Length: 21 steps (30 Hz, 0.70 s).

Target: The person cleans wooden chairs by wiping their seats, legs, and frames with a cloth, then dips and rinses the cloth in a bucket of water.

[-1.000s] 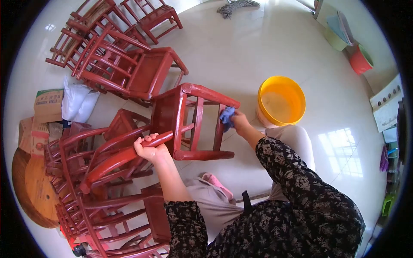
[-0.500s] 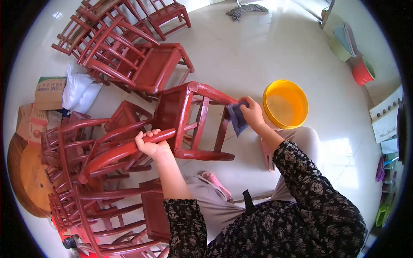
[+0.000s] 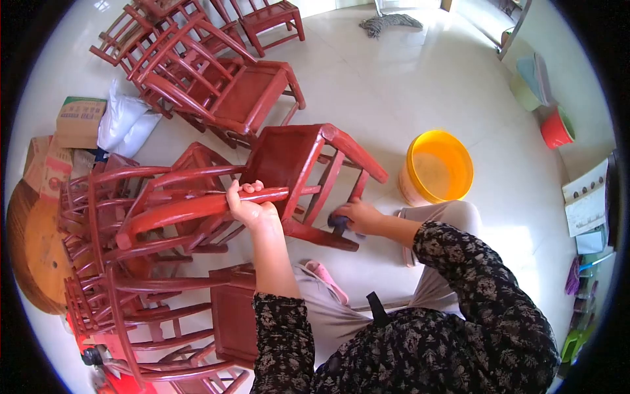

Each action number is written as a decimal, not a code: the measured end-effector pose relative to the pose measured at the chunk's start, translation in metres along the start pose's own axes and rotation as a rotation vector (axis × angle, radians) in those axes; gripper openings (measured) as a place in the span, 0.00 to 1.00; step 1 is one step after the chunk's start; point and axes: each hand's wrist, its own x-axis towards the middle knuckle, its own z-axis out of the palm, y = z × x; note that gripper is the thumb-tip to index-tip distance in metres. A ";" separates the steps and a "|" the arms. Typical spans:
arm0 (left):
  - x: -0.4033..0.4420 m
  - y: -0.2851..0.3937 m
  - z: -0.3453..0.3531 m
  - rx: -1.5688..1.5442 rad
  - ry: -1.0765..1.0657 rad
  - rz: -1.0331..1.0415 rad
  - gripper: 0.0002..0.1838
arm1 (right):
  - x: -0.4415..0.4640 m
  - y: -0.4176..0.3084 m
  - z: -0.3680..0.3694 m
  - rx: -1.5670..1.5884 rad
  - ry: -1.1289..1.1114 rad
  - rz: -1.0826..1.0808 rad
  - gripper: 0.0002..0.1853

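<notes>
A red wooden chair (image 3: 289, 154) is tipped over in front of me, its legs pointing right. My left hand (image 3: 248, 203) is wrapped round a thick rail of the chair, left of the seat. Over at the leg end, my right hand (image 3: 357, 217) grips a dark blue cloth (image 3: 338, 223) against the lower rung and leg. Part of the cloth is hidden under the fingers. To the right of the chair legs stands a yellow bucket (image 3: 438, 167).
Several red chairs are stacked at the upper left (image 3: 246, 98), with more red chairs (image 3: 233, 315) at the lower left. A cardboard box (image 3: 80, 123), a white bag (image 3: 125, 125) and a round wooden board (image 3: 46, 256) lie further left. A mop head (image 3: 390, 25) rests on the floor (image 3: 354, 79).
My right hand has moved the cloth from the upper leg down to the lower rung and leg. The chair has shifted slightly right in view; my left hand keeps its hold.
</notes>
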 end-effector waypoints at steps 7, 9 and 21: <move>-0.010 -0.007 0.008 0.019 -0.007 -0.053 0.12 | 0.007 -0.015 -0.092 0.076 0.386 -0.047 0.23; -0.011 -0.009 0.006 0.024 -0.016 -0.065 0.12 | 0.019 -0.012 -0.103 -0.192 0.501 -0.216 0.23; -0.014 -0.017 0.010 0.055 -0.031 -0.051 0.12 | 0.026 -0.012 -0.071 0.326 0.235 0.173 0.23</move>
